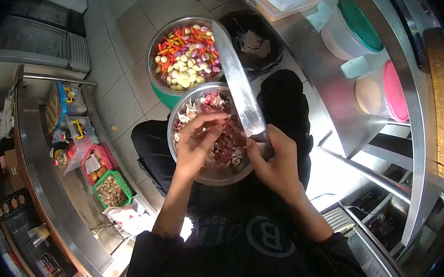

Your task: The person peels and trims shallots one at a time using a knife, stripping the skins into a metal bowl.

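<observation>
My right hand [278, 162] is closed round the handle end of a large, broad-bladed knife [240, 82]. Its long shiny blade points up and away, across the edges of two metal bowls. Over the nearer bowl [213, 179], which sits in my lap, my left hand [199, 142] is half curled with thumb and forefinger apart; I see nothing clear between them. Reddish and white papery skins [226, 154] fill that bowl. Beyond it, the farther bowl [151, 58] holds peeled garlic cloves [184, 74], shallots [200, 52] and red and orange chillies [175, 42].
A black-lined bin [271, 56] stands beyond the knife. On the right, a steel shelf [335, 106] carries tubs with green [361, 24] and pink lids [395, 90]. At left, a green basket [128, 191] of small pale pieces sits by a red basket [105, 160] on a low shelf.
</observation>
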The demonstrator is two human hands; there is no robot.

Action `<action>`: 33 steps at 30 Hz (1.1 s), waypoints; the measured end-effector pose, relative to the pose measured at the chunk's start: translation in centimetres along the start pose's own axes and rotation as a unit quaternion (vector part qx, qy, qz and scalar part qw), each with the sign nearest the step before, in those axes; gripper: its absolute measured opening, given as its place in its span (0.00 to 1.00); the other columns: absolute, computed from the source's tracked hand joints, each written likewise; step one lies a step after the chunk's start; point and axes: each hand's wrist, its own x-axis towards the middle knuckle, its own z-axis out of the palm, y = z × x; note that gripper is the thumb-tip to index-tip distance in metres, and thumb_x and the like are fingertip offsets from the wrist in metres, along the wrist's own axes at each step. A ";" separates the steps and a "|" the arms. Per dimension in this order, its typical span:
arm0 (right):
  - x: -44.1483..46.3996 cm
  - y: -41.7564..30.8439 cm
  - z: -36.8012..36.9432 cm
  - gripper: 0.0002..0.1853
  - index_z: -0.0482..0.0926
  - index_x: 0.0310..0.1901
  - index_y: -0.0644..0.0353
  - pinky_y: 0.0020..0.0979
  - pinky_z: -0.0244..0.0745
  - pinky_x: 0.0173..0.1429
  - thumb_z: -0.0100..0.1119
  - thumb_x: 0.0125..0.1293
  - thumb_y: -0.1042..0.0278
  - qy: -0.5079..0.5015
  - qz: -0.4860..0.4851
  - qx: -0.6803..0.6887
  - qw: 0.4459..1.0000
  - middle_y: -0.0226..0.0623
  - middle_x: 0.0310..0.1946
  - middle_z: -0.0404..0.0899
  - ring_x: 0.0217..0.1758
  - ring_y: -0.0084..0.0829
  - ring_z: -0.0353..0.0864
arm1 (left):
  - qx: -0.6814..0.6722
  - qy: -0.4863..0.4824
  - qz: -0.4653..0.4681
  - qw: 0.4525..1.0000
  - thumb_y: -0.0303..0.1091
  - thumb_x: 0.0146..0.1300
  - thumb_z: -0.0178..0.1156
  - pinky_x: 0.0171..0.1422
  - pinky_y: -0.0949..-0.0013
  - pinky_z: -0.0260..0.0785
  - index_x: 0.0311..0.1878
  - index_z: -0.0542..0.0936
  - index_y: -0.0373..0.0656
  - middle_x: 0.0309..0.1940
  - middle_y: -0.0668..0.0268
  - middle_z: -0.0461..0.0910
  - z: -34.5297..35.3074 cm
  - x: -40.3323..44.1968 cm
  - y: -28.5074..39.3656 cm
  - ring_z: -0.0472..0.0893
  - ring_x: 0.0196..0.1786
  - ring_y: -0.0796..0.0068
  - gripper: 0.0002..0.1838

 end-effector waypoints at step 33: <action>-1.3 -0.6 3.2 0.23 0.79 0.63 0.64 0.46 0.86 0.39 0.69 0.66 0.78 -0.087 -0.118 -0.149 0.978 0.50 0.53 0.81 0.42 0.56 0.88 | -0.129 0.079 0.030 0.988 0.15 0.70 0.71 0.57 0.72 0.82 0.53 0.87 0.31 0.52 0.60 0.88 0.2 -4.9 -0.5 0.87 0.51 0.76 0.11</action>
